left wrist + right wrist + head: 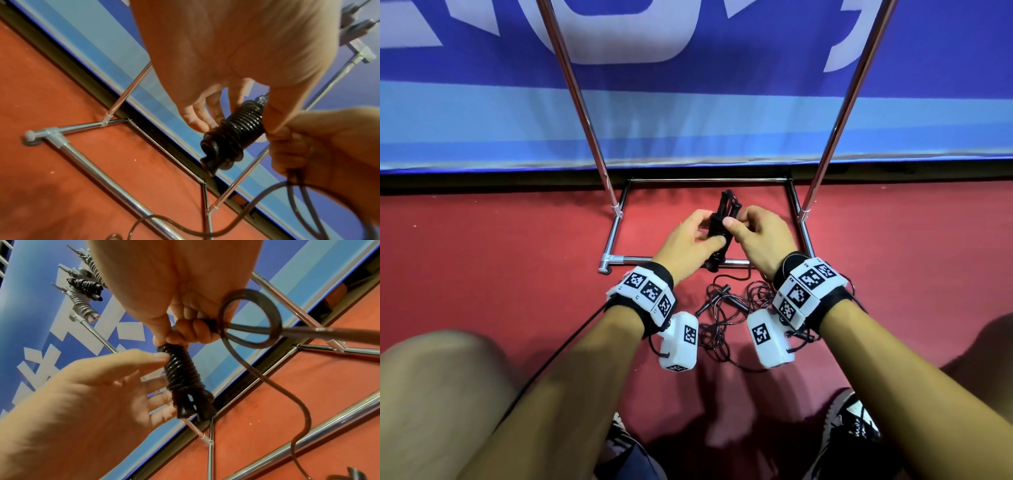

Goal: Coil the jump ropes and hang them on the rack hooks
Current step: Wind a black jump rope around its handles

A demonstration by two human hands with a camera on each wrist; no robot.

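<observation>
Head view: the person crouches over a red floor [500, 246], both hands raised at the centre, over the chrome rack base [616, 233]. The left hand [690, 236] has its grip on the black coiled jump rope [720, 219], thumb on the near side and fingers curved behind it. The right hand [758, 233], at 3 o'clock of the bundle, has its grip pinched together on the rope beside the coil's upper part. Loose black ropes [726, 308] lie tangled on the floor at 6 o'clock of the hands, between the two wrists.

Left wrist view: the left hand [236, 53] reaches down onto the tightly wound bundle [236, 133]; its fingertips [197, 120] touch the coil at 9 o'clock. The right hand [320, 139] at 3 o'clock is closed around the free rope end [267, 194], which trails down towards 7 o'clock.

Right wrist view: the right hand [174, 293] has its fingers curled tight round the rope at the coil's top [183, 374], a loose loop [251, 318] standing out at 2 o'clock. The left hand [98, 394] touches the coil from 9 o'clock with its thumb, fingers spread behind. At 10 o'clock, finished bundles [86, 287] hang on the rack hooks [61, 269].
</observation>
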